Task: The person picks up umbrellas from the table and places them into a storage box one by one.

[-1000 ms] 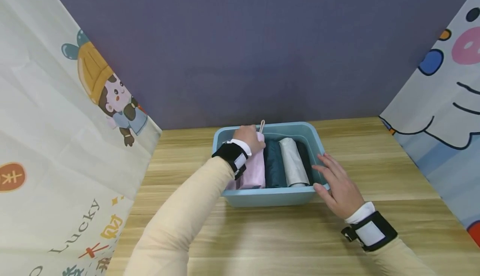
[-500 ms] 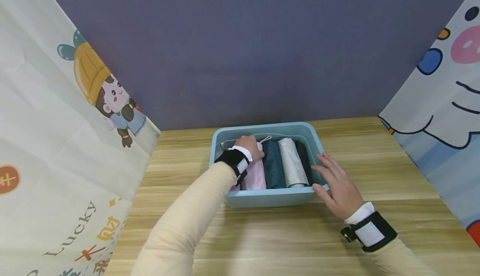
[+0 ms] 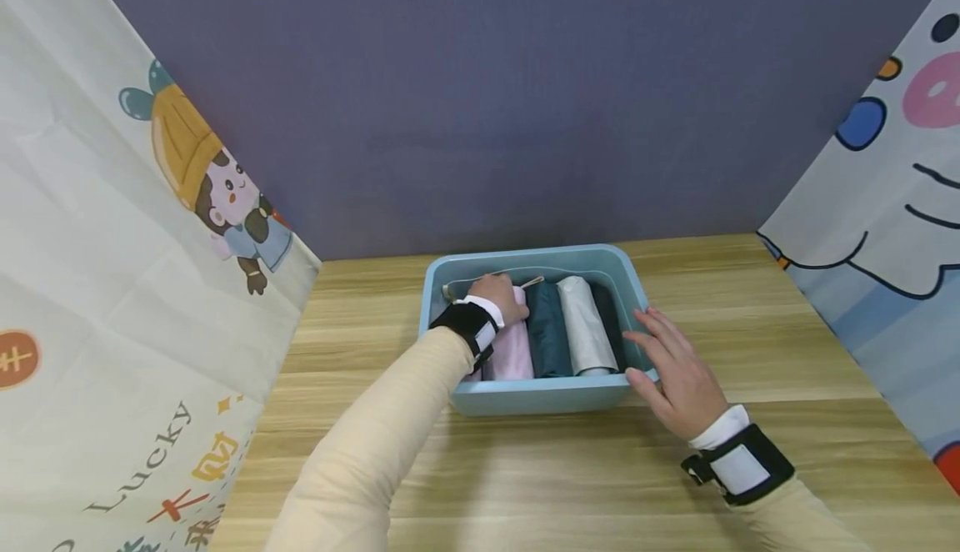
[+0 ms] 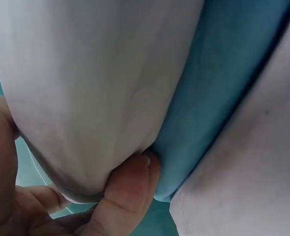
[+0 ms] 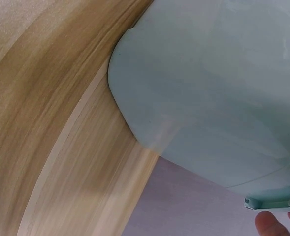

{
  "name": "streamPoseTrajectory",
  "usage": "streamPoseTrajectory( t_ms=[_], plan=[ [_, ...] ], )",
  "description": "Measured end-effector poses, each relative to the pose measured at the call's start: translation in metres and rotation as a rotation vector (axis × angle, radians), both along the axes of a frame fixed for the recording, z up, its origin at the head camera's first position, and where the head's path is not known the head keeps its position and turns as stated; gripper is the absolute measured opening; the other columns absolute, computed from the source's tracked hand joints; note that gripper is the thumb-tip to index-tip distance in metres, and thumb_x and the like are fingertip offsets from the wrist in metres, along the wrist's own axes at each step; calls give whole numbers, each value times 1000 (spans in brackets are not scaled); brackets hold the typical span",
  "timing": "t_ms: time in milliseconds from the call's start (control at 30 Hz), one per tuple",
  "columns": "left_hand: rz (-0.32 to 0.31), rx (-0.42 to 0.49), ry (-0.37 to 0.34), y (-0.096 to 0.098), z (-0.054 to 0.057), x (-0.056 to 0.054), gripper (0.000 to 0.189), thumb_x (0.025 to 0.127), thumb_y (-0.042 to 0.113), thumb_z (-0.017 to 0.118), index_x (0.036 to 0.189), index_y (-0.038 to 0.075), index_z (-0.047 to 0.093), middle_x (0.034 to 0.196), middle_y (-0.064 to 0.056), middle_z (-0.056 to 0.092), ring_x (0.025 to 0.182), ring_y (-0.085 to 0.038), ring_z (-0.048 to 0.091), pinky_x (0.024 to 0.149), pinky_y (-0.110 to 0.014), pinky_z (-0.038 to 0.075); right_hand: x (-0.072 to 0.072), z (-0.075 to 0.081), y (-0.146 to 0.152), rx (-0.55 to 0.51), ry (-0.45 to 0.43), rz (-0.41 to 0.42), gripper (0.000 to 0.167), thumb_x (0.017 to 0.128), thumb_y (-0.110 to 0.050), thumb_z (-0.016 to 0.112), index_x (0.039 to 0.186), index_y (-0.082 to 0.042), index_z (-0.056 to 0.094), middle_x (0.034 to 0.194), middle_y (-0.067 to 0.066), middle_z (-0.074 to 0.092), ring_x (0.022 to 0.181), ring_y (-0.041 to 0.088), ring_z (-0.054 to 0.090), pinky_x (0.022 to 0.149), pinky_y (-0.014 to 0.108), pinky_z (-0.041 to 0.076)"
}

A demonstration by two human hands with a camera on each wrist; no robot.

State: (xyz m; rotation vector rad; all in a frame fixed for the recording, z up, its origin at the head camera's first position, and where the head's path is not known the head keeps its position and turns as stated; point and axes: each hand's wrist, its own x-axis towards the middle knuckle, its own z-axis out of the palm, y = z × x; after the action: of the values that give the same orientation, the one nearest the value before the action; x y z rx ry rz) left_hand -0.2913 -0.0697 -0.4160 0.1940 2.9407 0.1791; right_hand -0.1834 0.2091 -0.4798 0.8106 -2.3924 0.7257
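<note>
A light blue plastic bin [image 3: 540, 398] stands on the table with several fabric rolls lying side by side in it. My left hand [image 3: 497, 295] reaches in and grips the far end of a pink fabric roll [image 3: 512, 348]. In the left wrist view, thumb and fingers [image 4: 127, 184] close round its end, pale in that light. A cord loop [image 3: 532, 282] shows at the far end. Right of it lie a dark teal roll [image 3: 549, 331], a silvery white roll [image 3: 587, 327] and a black one [image 3: 606, 318]. My right hand [image 3: 678, 377] rests on the bin's right rim, fingers extended.
The wood-grain table [image 3: 360, 343] meets a dark blue-grey panel [image 3: 525, 102] behind the bin. Printed cartoon sheets flank the table on the left [image 3: 150, 285] and right [image 3: 885, 268]. Another pink piece [image 3: 472, 375] partly shows under my left wrist.
My left hand has lowered the pink roll into the bin, beside the teal one. The cord loop, upright before, now leans to the right. My right hand stays on the rim.
</note>
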Motion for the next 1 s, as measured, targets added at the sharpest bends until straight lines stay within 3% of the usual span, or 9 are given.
streamPoseTrajectory(
  t_ms=[133, 267, 333, 500, 600, 733, 800, 900, 1000],
  plan=[
    [-8, 1, -25, -4, -2, -3, 54, 81, 46, 67, 115, 4, 62, 112, -15, 65, 99, -30, 64, 81, -39, 52, 0, -1, -1, -3, 8, -4, 42, 88, -30, 61, 120, -3, 60, 142, 18, 46, 136, 36, 34, 116, 40, 20],
    [-20, 19, -23, -9, -2, -8, 50, 80, 49, 67, 106, 6, 65, 106, -13, 67, 92, -27, 64, 77, -38, 53, -1, -2, 0, -5, 18, -5, 47, 95, -41, 51, 119, -3, 60, 142, 18, 46, 136, 37, 35, 116, 39, 20],
    [-23, 32, -22, -10, 6, -5, 47, 80, 48, 66, 103, 6, 64, 104, -13, 67, 92, -27, 64, 76, -39, 53, -2, -2, 0, -5, 28, -5, 50, 97, -46, 46, 119, -3, 61, 141, 18, 46, 135, 38, 35, 116, 39, 20],
    [-35, 86, -19, -15, 37, 8, 41, 85, 44, 63, 100, 5, 62, 100, -13, 66, 89, -26, 63, 75, -38, 51, -3, -1, 3, 10, 12, -14, 48, 96, -43, 49, 120, -3, 60, 142, 17, 45, 137, 36, 34, 115, 39, 22],
    [-66, 131, 3, -26, 51, 13, 48, 88, 45, 62, 111, 3, 62, 107, -12, 66, 94, -25, 62, 80, -38, 51, -3, -1, 3, 8, 1, -18, 48, 95, -43, 51, 121, -4, 59, 143, 17, 45, 137, 35, 34, 115, 40, 23],
    [-63, 258, 31, -51, 73, 29, 57, 90, 44, 62, 129, 3, 55, 114, -13, 65, 102, -27, 61, 84, -40, 50, -1, 0, 2, -11, -27, -5, 50, 92, -39, 58, 127, -3, 56, 144, 16, 44, 137, 36, 34, 115, 38, 22],
    [-31, 331, 66, -66, 82, 41, 55, 91, 44, 62, 129, 5, 55, 111, -14, 66, 99, -26, 62, 80, -40, 51, 0, 3, 3, -30, -51, 15, 53, 90, -34, 62, 131, -1, 52, 146, 16, 42, 137, 35, 34, 115, 34, 21],
    [2, 406, 186, -92, 91, 61, 48, 91, 40, 63, 124, 5, 58, 108, -14, 66, 94, -26, 63, 75, -40, 52, -2, 8, 6, -65, -66, 57, 58, 89, -30, 63, 135, 1, 47, 147, 18, 39, 138, 37, 33, 116, 33, 19],
    [22, 437, 334, -119, 90, 82, 44, 91, 37, 64, 120, 4, 61, 106, -15, 68, 91, -27, 65, 76, -42, 52, -4, 13, 13, -98, -68, 87, 64, 89, -32, 63, 138, 3, 42, 148, 20, 37, 137, 40, 32, 116, 38, 19]
  ],
)
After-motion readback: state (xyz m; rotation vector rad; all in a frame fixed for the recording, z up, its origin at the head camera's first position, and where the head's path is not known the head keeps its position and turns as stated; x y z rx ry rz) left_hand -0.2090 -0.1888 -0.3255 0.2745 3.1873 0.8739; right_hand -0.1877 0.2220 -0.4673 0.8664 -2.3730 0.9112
